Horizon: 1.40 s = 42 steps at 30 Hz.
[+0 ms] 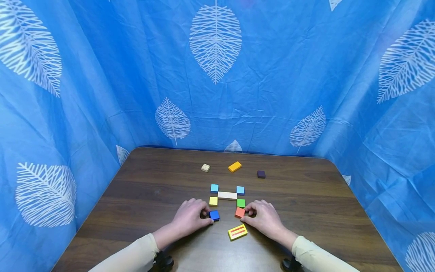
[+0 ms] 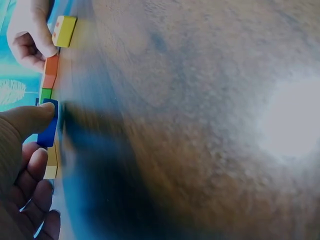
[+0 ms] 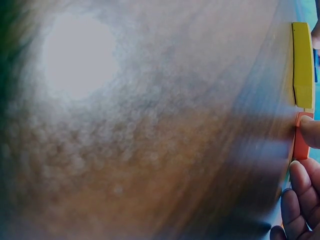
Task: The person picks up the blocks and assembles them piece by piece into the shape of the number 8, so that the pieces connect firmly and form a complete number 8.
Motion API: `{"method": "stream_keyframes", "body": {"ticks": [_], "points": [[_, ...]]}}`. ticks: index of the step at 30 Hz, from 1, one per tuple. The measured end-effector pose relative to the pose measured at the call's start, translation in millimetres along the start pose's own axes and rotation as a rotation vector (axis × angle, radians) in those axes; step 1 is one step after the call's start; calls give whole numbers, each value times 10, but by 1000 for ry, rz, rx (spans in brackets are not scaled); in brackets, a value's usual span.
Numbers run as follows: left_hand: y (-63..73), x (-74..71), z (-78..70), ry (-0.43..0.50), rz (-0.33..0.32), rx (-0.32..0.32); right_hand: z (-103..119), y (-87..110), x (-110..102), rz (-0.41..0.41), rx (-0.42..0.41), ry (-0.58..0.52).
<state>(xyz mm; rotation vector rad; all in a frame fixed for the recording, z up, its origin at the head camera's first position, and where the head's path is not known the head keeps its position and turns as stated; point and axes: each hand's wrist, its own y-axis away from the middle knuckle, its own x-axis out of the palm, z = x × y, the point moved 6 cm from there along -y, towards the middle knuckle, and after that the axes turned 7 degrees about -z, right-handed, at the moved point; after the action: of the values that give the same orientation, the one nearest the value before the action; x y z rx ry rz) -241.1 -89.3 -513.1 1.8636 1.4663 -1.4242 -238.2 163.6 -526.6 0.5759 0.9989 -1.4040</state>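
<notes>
My left hand (image 1: 191, 217) pinches a dark blue block (image 1: 214, 215) between thumb and fingers; the left wrist view shows the thumb on the block's (image 2: 48, 124) near end. Across from it, my right hand (image 1: 265, 219) pinches an orange-red block (image 1: 239, 212), which sits just below a green block (image 1: 241, 203). Beyond the blue block lies a small yellow block (image 1: 213, 201). A long whitish block (image 1: 227, 195) spans between the two columns, with light blue blocks (image 1: 214, 188) at both far corners. Closer to me lies a yellow block with red stripes (image 1: 238, 232).
Farther back on the brown wooden table (image 1: 153, 181) lie a small beige block (image 1: 205, 167), an orange block (image 1: 235, 167) and a dark purple block (image 1: 261, 174). A blue curtain with white leaves (image 1: 272, 75) hangs behind the table and along its sides.
</notes>
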Motion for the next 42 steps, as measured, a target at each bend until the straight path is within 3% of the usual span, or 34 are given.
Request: {"method": "stream_keyframes", "body": {"ticks": [7, 21, 42], "points": [[-32, 35, 14, -9, 10, -55, 6, -1, -5, 5, 1, 2], [-65, 75, 25, -17, -30, -60, 8, -1, -6, 6, 4, -5], [-104, 130, 44, 1, 2, -107, -7, 1, 5, 10, 12, -4]]}}
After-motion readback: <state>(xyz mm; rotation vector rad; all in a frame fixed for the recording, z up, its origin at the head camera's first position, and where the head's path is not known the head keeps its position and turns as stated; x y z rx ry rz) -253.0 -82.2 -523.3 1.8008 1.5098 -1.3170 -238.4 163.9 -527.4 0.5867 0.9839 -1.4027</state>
